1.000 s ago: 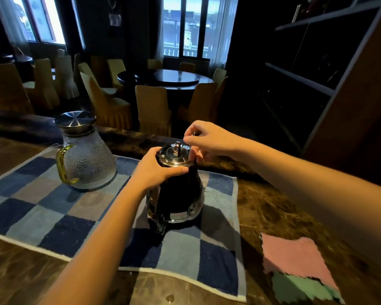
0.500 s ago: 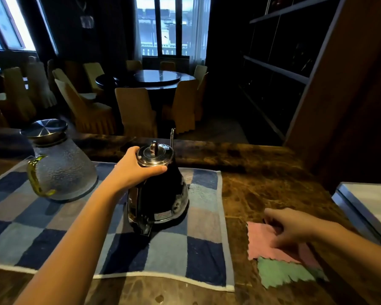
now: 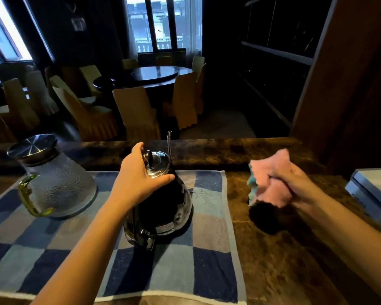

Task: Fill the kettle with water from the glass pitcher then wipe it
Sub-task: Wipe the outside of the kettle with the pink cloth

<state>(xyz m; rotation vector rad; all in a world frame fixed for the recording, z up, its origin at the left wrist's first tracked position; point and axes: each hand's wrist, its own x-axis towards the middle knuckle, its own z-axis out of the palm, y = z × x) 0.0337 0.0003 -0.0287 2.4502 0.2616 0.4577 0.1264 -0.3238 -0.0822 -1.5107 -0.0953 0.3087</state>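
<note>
A dark, shiny kettle (image 3: pixel 165 208) with a metal lid stands on a blue checked towel (image 3: pixel 196 271). My left hand (image 3: pixel 139 181) grips the kettle's top around the lid. To its left on the same towel stands the textured glass pitcher (image 3: pixel 55 183), with a steel lid and a yellow-green handle. My right hand (image 3: pixel 295 183) holds a bunched pink and teal cloth (image 3: pixel 266 175) in the air above the counter, to the right of the kettle.
The brown marble counter (image 3: pixel 273 249) runs to a raised back ledge. A white, flat-topped object (image 3: pixel 372 190) sits at the right edge. Beyond the counter are covered chairs, a round table and dark shelves.
My right hand left the kettle lid, went down to the cloths on the counter, and has lifted them up bunched. My left hand stays on the kettle's top.
</note>
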